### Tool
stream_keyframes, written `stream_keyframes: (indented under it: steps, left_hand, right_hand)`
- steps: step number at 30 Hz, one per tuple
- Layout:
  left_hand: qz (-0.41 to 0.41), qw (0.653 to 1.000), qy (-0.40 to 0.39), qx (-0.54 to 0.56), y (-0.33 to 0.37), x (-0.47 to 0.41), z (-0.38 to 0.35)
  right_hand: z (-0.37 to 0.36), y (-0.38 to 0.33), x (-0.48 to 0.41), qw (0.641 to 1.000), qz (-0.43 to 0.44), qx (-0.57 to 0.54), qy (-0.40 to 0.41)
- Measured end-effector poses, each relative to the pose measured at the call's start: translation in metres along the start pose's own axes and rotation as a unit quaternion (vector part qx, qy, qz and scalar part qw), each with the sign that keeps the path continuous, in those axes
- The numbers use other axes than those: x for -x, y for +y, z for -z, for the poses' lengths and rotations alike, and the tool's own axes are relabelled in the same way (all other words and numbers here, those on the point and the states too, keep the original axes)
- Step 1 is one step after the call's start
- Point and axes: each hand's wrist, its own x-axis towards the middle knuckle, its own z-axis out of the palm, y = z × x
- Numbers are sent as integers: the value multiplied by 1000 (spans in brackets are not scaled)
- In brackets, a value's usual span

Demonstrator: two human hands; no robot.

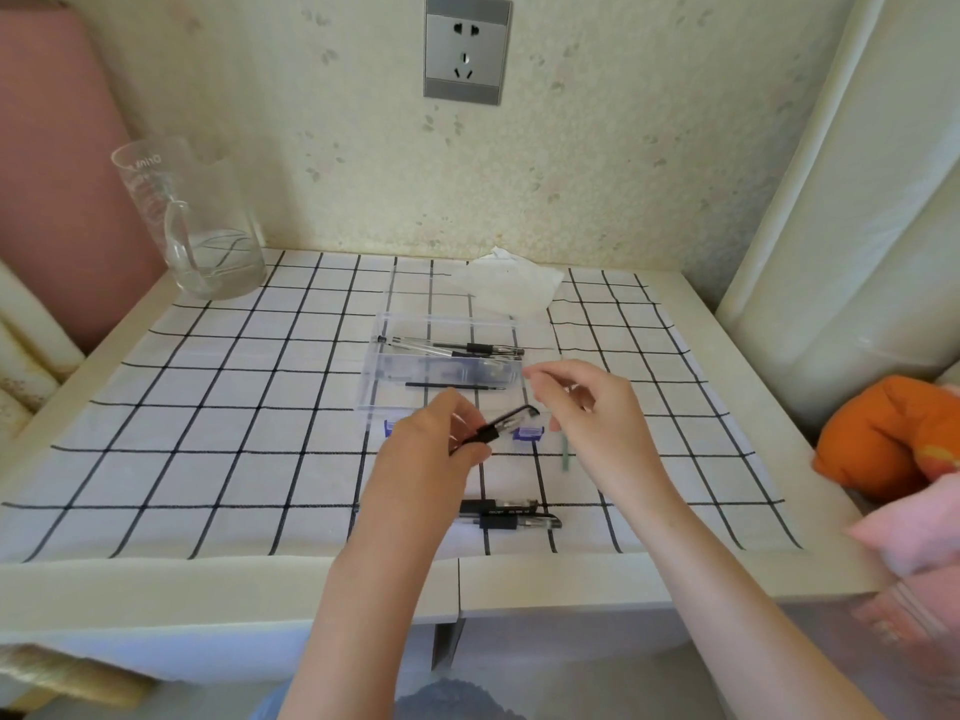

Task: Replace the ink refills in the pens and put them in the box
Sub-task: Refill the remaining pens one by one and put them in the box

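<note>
front pens: two pens [511, 516] lie side by side near our edge of the surface [208, 459]; a forearm sweep could roll them off.
left hand: left hand [431, 449], fingers pinching the held pen [496, 427] at its black grip; a light pinch may let the barrel twist or slip.
right hand: right hand [592, 407], thumb and forefinger tips close together; we cannot tell if they pinch anything. A small part dropped here could get lost.
box: clear box [374, 376] just beyond both hands holds boxed pens [457, 348] and a loose refill [454, 387]; old and new refills could get mixed.
far left: glass jug [202, 226] well apart, low risk.
</note>
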Motion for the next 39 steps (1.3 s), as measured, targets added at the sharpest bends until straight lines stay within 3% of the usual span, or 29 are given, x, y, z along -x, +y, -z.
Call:
stream_keyframes:
  steps: [4,10,16,22,29,34,39]
  left_hand:
    - [-43,998,-17,32,7,1,2]
    - [-47,995,-37,76,11,4,1]
    - [-53,998,-21,30,8,2,1]
    - [-35,997,-27,65,9,3,5]
    - [-22,999,-11,30,9,5,6]
    - [15,996,16,85,5,3,12]
    - [12,992,20,124,6,3,10]
  right_hand:
    - [-5,-3,15,994,-41,-55,-88]
    - [-6,-5,15,967,-64,-232,-86]
    - [-6,-4,16,966,-45,-233,-106]
    - [-3,-7,14,970,-30,-210,-116]
    - [5,-6,9,972,-33,-224,-64]
    - [17,13,14,987,-81,-119,-66]
    - [11,29,29,988,-52,103,-101]
